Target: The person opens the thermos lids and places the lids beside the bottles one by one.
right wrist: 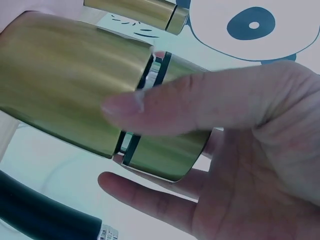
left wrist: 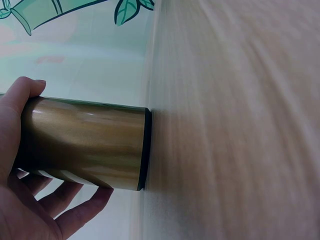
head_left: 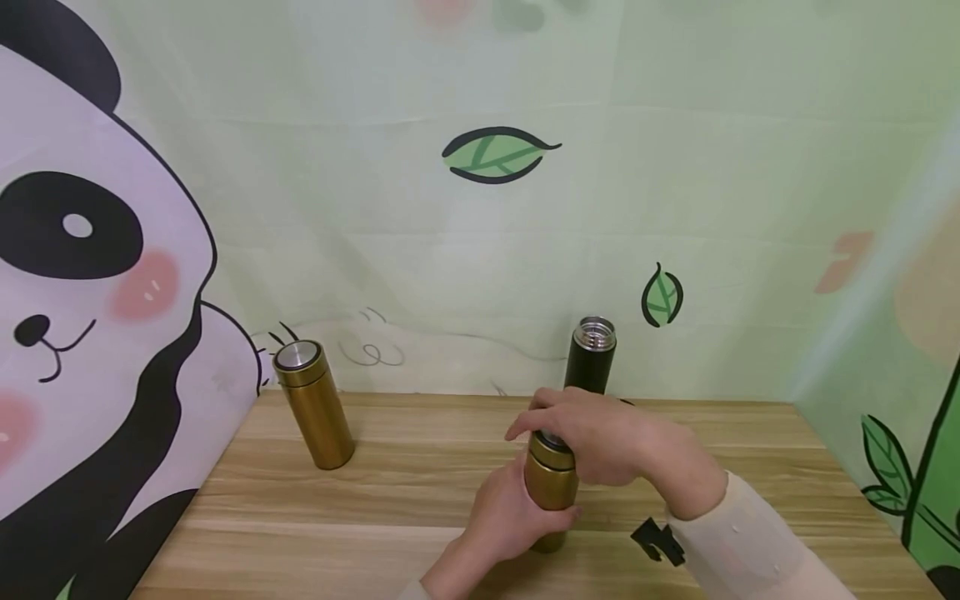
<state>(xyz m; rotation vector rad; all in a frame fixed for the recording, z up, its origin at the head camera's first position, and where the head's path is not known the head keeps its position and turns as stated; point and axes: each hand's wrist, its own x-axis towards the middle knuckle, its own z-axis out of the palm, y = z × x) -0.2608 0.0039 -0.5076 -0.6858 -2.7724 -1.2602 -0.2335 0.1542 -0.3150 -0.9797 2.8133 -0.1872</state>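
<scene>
Presently, left hand (head_left: 504,510) has fingers curled around gold bottle (head_left: 551,486), right hand (head_left: 611,437) clasping its cap (right wrist: 165,155); abrupt separation could topple black bottle (head_left: 588,367) at one o'clock

head: forward, down | left wrist: close, sideways | right wrist: close, tilted | shared: held gold flask (head_left: 551,487)

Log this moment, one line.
left hand: grips gold flask | right hand: holds its lid, metal neck showing | black flask: lidless, behind | second gold flask: upright, capped
</scene>
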